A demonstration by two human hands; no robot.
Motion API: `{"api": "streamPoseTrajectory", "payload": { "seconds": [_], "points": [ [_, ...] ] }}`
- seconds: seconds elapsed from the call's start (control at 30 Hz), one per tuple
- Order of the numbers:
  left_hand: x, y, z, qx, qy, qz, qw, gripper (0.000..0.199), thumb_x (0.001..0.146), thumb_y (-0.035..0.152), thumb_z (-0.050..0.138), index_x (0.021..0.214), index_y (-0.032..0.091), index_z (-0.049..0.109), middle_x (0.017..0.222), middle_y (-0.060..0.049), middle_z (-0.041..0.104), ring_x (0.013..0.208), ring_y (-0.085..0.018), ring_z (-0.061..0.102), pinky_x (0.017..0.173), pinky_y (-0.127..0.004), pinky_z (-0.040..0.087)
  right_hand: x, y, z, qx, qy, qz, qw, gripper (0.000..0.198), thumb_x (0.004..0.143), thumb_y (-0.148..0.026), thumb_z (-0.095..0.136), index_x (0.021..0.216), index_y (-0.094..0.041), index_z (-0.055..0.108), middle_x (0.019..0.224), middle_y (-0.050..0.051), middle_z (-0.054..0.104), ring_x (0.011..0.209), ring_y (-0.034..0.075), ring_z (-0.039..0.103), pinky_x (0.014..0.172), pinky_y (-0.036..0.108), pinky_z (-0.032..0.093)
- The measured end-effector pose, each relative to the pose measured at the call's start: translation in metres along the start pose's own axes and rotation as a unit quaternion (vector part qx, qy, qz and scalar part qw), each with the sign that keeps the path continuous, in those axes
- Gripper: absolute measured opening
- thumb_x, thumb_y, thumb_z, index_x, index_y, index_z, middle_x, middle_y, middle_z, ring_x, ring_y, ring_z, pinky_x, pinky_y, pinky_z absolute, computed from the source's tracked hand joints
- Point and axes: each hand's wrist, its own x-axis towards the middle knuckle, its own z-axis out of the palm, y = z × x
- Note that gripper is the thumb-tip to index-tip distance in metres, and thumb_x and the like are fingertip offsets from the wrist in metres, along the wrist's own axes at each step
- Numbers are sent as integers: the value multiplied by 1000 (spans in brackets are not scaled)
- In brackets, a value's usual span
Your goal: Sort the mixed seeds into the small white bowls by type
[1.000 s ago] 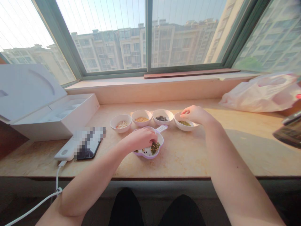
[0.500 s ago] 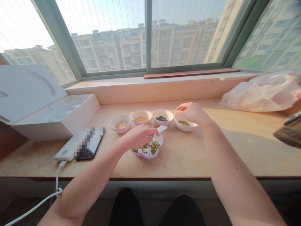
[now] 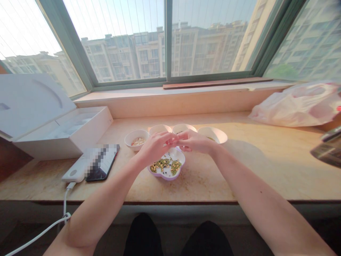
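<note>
My left hand (image 3: pixel 157 144) is raised over the back of a white, purple-rimmed lobed dish (image 3: pixel 170 178), its fingers curled together. Reaching in from the right, my right hand (image 3: pixel 196 140) has its bent fingertips against those of my left. Whatever lies between the fingers is too small or hidden to name. Mixed green, yellow and black beans or grains lie in the dish. Behind the hands stand a white bowl (image 3: pixel 129 143) of pale flat pieces, a second bowl (image 3: pixel 160 127), a third bowl (image 3: pixel 184 126) and a right-hand bowl (image 3: pixel 221 136), the last three partly covered.
On the left, an open white box (image 3: pixel 66 138) stands behind a white power bank (image 3: pixel 76 170) with a cable (image 3: pixel 64 201) and a black phone (image 3: pixel 99 172). A plastic bag (image 3: pixel 295 105) lies at the back right, near a dark object (image 3: pixel 327 149). The counter (image 3: pixel 207 185) ends in front of my knees.
My right hand has moved left from the right-hand bowl to meet my left hand. My left hand has risen slightly, and the white labelled tab near its fingers is now hidden.
</note>
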Motion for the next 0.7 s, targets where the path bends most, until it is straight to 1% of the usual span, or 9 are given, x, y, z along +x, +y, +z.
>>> {"api": "streamPoseTrajectory", "payload": {
  "seconds": [0.07,0.13,0.2,0.3,0.47,0.6,0.7],
  "points": [
    [0,-1,1,5,5,9,1000,17,92,11,69,106,21,72,87,0,72,81,-13,67,76,-26,51,4,4,4,32,-11,-9,999,42,80,-57,76,87,-15,73,58,-6,46,52,8,36,51,26,26],
    [0,-3,2,19,2,23,1000,16,93,11,68,105,21,72,87,0,72,81,-14,66,79,-27,51,7,7,5,43,-13,-18,999,43,81,-58,75,84,-15,71,58,-6,44,53,8,34,51,26,24],
    [0,-4,3,32,-3,39,999,16,94,11,66,104,20,73,87,-1,72,82,-14,67,81,-29,51,8,8,6,29,-7,-20,999,44,81,-59,75,80,-15,70,56,-6,43,53,8,33,52,27,23],
    [0,-6,4,50,-12,54,997,12,96,13,63,101,20,73,88,-1,72,83,-15,66,83,-30,51,8,8,6,7,9,-10,1000,45,76,-59,79,72,-15,68,54,-6,42,53,8,32,52,27,22],
    [0,-9,5,51,-24,65,996,7,97,18,66,97,20,72,85,0,70,84,-16,66,86,-32,49,9,10,7,-2,10,-11,1000,45,74,-57,81,66,-16,66,54,-6,41,53,8,33,53,27,22],
    [0,-6,3,43,-37,53,997,6,95,19,67,95,21,72,86,0,69,85,-16,66,86,-31,49,9,12,6,4,3,-11,1000,45,73,-55,82,61,-16,62,55,-6,40,54,8,32,53,27,22],
    [0,-1,1,39,-51,15,998,9,94,16,67,100,22,71,93,-1,69,84,-15,66,79,-29,49,9,11,7,12,-6,-19,1000,40,75,-53,82,70,-16,68,57,-6,44,55,8,35,53,27,24]
  ]
}}
